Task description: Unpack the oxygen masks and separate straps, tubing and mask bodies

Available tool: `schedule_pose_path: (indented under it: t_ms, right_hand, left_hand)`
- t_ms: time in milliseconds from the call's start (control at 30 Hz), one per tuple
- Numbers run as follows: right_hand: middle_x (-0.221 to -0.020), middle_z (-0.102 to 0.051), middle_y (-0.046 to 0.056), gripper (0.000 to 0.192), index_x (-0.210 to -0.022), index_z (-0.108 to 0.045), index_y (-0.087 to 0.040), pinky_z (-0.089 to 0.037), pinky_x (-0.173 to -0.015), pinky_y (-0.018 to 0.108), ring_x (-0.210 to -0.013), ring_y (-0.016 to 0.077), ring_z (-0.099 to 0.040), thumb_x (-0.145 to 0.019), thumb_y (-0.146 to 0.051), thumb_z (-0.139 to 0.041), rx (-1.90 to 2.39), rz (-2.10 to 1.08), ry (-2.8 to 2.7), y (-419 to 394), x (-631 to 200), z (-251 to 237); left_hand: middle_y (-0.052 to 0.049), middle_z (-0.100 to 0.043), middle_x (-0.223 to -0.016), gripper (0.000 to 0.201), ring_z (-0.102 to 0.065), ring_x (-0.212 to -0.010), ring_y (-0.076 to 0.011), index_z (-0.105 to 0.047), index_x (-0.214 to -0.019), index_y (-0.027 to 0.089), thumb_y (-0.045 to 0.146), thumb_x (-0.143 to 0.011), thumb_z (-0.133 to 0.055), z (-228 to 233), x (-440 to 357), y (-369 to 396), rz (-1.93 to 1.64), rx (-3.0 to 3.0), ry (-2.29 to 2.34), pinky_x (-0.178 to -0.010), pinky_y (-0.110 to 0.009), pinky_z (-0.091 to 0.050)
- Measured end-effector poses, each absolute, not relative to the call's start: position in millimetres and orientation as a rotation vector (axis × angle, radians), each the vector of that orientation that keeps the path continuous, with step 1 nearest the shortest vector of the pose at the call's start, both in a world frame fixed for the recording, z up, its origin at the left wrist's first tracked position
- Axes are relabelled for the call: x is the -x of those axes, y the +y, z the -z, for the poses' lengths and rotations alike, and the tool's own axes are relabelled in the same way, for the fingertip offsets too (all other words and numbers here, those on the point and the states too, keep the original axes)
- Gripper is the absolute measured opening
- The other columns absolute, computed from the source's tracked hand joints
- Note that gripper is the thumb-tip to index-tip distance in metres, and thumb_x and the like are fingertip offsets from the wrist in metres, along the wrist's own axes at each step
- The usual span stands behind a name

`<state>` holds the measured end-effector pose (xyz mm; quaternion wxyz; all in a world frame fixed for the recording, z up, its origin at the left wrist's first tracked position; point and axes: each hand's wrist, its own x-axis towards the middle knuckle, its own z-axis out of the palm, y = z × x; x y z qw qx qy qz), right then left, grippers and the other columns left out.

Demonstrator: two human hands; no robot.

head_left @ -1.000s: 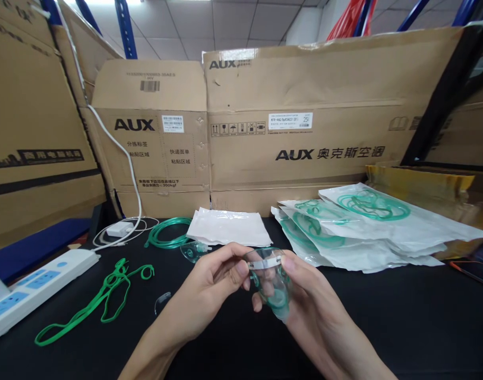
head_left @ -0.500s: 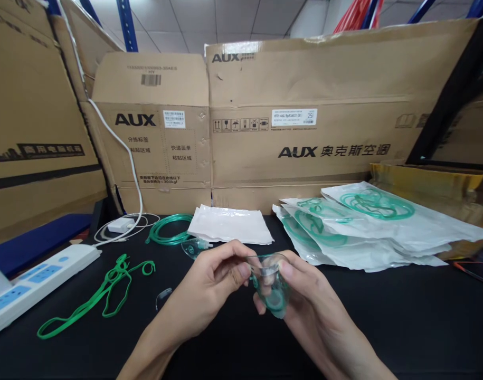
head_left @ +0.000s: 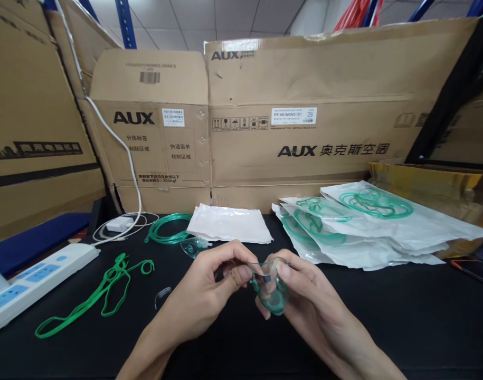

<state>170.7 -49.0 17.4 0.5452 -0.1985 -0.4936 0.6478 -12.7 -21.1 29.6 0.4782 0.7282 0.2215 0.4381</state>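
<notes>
Item in hand: clear green-tinted oxygen mask (head_left: 271, 287), which you are holding just above the black table (head_left: 403, 316), near its front edge at centre. Your left hand (head_left: 204, 295) is pinching the mask's upper rim, thumb and forefinger closed together on it; your right hand (head_left: 304, 298) is cupping the mask from the other side, fingers curled round its body and thumb pressing on the rim. Lying to the left: green elastic strap (head_left: 102, 295), white power strip (head_left: 31, 282). Lying behind: coiled green tubing (head_left: 166, 229), flat white pouches (head_left: 229, 224), stack of sealed bags (head_left: 368, 227), AUX cartons (head_left: 304, 105) standing at the back.
</notes>
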Motion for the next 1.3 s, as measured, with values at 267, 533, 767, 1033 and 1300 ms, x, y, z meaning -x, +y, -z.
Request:
schedule_pose_path:
  t_ms: [267, 533, 767, 1033, 1300]
  right_hand:
    - [-0.074, -0.06, 0.003, 0.021, -0.081, -0.07, -0.014, -0.053, -0.06, 0.026, -0.066, 0.0128, -0.055, -0.094, -0.031, -0.066, 0.458, -1.601, -1.158, -42.9, -174.7, -16.9]
    - [-0.077, -0.053, -0.001, 0.022, -0.103, -0.069, -0.02, -0.034, -0.035, 0.011, -0.06, 0.0088, -0.042, -0.09, -0.038, -0.072, 0.855, -1.551, -1.194, -38.2, -190.0, -29.5]
    - [-0.116, -0.064, 0.005, 0.03, -0.113, -0.068, -0.028, -0.059, -0.072, 0.03, -0.097, 0.0208, -0.064, -0.092, -0.049, -0.066, 1.076, -0.72, -1.585, -38.8, -182.7, -20.1]
    - [-0.119, -0.072, 0.009, 0.028, -0.117, -0.07, -0.026, -0.054, -0.092, 0.042, -0.107, 0.03, -0.069, -0.094, -0.041, -0.064, 1.113, -0.434, -1.887, -32.9, -180.1, -1.5]
    - [-0.111, -0.074, 0.008, 0.03, -0.11, -0.072, -0.024, -0.05, -0.093, 0.047, -0.105, 0.032, -0.068, -0.093, -0.048, -0.063, 1.164, -0.485, -1.997, -14.3, -182.0, 12.6]
  left_hand:
    - [0.0, -0.066, -0.088, 0.016, -0.06, -0.085, -0.0164, -0.067, -0.091, 0.02, 0.029, -0.1, -0.058, -31.7, 13.2, -18.1, -1.02, -1.79, 0.549, -0.08, -0.029, -0.045]
    - [0.001, -0.066, -0.091, 0.03, -0.053, -0.087, -0.017, -0.075, -0.09, 0.023, 0.045, -0.099, -0.056, -32.7, 10.4, -19.0, -0.829, -1.954, 0.783, -0.079, -0.028, -0.038]
    - [0.0, -0.069, -0.09, 0.03, -0.057, -0.088, -0.0174, -0.074, -0.091, 0.019, 0.042, -0.099, -0.057, -31.5, 7.4, -16.8, -0.973, -1.747, 0.803, -0.081, -0.026, -0.041]
    - [0.0, -0.063, -0.08, 0.033, -0.055, -0.075, -0.0153, -0.071, -0.079, 0.017, 0.041, -0.097, -0.059, -23.7, 5.9, -13.1, -1.0, -1.903, 0.897, -0.069, -0.025, -0.041]
    - [0.0, -0.075, -0.105, 0.025, -0.067, -0.098, -0.0216, -0.077, -0.104, 0.029, 0.043, -0.097, -0.058, -38.5, 69.5, -28.3, -0.885, -2.241, 1.334, -0.087, -0.029, -0.047]
